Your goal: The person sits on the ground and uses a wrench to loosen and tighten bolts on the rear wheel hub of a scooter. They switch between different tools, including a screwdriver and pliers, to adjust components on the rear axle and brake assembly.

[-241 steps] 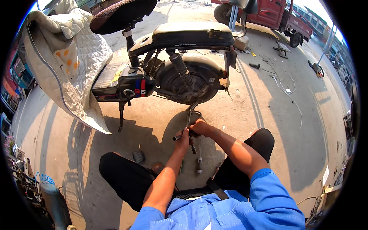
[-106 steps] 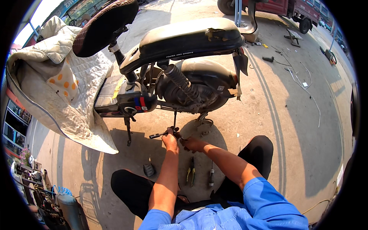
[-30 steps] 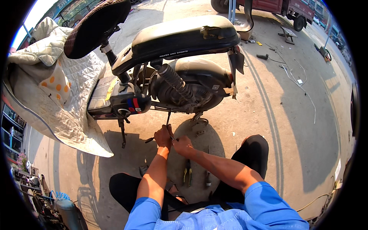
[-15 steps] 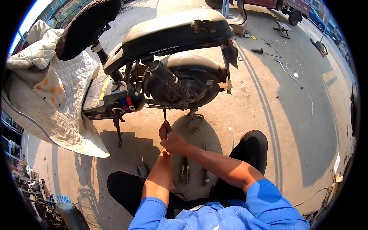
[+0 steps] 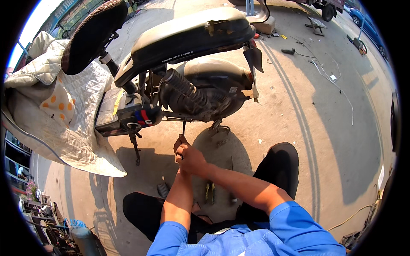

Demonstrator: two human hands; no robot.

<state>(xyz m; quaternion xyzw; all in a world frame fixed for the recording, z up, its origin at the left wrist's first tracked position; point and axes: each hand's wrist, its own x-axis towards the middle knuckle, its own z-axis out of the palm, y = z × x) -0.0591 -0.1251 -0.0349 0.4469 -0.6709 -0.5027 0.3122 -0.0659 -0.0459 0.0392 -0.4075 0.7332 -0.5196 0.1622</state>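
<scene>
Black and slim, one metal tool [image 5: 184, 128] is rising toward the lower edge of one beige-topped scooter [image 5: 183, 85]; two hands are gripping it, fingers curled tight, right hand [image 5: 192, 159] overlapping left hand [image 5: 177, 143].

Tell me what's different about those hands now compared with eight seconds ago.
Both hands have moved left, away from the cables under the rear wheel. The right hand now overlaps the left hand, at the lower end of a thin dark rod; what lies between them is hidden. The scooter still stands, its front under the quilted cover.
</scene>
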